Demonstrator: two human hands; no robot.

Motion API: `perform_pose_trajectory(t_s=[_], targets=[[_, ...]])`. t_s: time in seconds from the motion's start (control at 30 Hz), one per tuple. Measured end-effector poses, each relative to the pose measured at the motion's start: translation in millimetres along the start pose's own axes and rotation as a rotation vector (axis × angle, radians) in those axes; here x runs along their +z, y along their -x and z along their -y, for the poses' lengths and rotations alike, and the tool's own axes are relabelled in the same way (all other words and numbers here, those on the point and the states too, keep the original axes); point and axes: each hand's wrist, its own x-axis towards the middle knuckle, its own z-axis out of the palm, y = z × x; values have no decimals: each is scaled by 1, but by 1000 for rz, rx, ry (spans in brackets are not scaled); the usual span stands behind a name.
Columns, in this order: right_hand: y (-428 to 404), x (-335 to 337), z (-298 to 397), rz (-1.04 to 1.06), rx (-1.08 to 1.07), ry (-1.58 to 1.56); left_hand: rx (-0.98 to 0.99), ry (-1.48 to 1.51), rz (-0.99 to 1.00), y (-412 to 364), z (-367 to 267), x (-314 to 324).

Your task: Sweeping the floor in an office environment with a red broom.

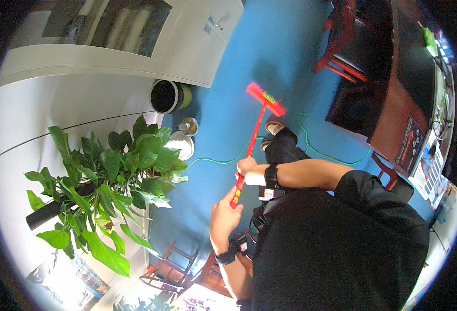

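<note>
A red broom (256, 132) slants across the middle of the view, its handle bearing yellow writing. My right hand (247, 170) grips the handle partway down. Around its top end is my left hand (225, 217), thumb and fingers closed on the shaft. The broom's head (266, 99) has red bristles with a yellow-green patch and looks slightly blurred. It points away from me over the blue floor (228, 116); whether it touches the floor I cannot tell. My shoes (274, 127) are just beside the handle. Both wrists wear black straps.
A thin green cable (310, 145) curves over the floor. Left stand a large leafy plant (111, 163), a dark-mouthed bin (165, 96), a white container (182, 144) and a small jar (189, 126). A reddish wooden chair (339, 46) and desk (395, 120) are at right; another chair (172, 268) is below.
</note>
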Motion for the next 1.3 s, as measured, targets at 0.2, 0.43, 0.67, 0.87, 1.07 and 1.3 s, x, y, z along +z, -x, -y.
perform_pose_trajectory(t_s=[0.2, 0.43, 0.67, 0.87, 1.07, 1.3], targets=[[-26, -89, 18, -186, -858, 1346, 178, 53, 136, -58, -27, 18], [-75, -170, 29, -413, -382, 910, 420, 30, 259, -122, -74, 89], [-60, -138, 24, -248, -900, 1046, 260, -289, 183, -93, -93, 34], [-137, -70, -11, -144, -1104, 538, 192, -228, 167, -71, -92, -13], [-14, -115, 65, -152, -138, -295, 223, -115, 244, -93, -96, 4], [-39, -159, 70, -340, 181, -758, 301, -182, 357, -121, -123, 40]])
